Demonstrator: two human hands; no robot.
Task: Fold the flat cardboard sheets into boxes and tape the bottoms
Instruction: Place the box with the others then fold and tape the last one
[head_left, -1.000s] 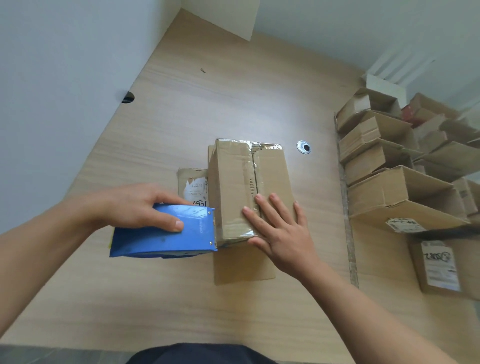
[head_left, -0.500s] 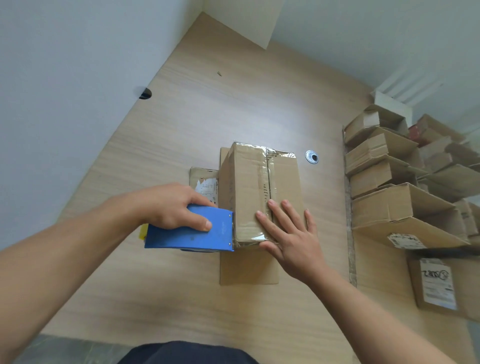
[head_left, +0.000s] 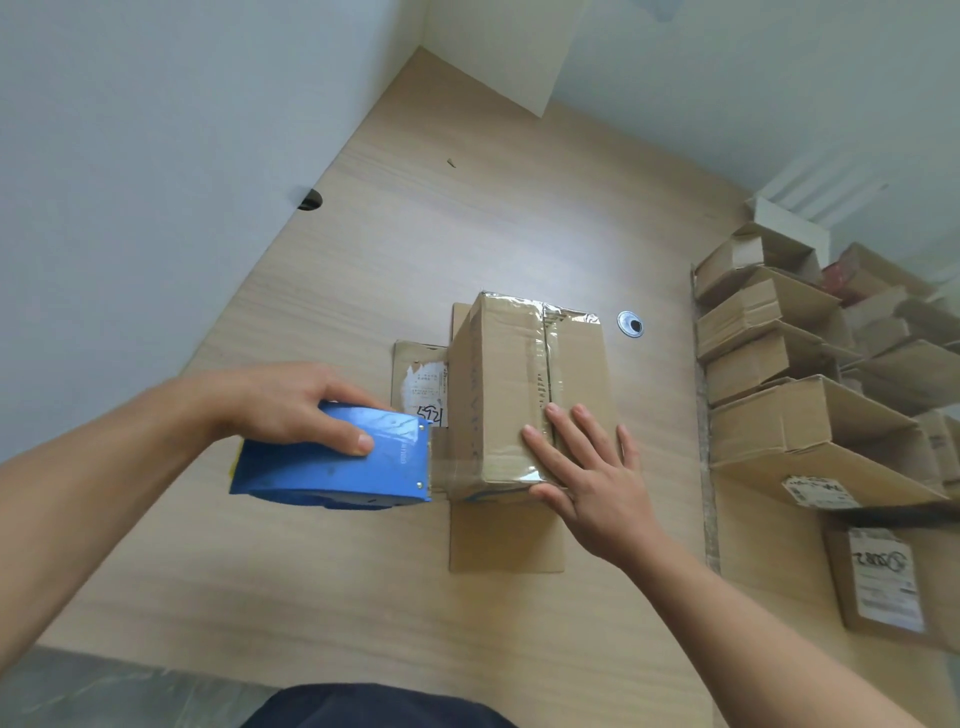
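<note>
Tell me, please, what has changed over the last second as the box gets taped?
The left hand, gripping the blue tape dispenser, has drawn it leftward off the box, so clear tape now spans the gap. The right hand stays flat on the box.

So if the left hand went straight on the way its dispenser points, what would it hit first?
Probably the box: the left hand holds the dispenser aimed at its left side, with only a short strip of tape between them.

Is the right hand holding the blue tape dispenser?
No, the right hand lies flat with straight fingers on the cardboard box, while the left hand grips the blue tape dispenser beside it.
</note>
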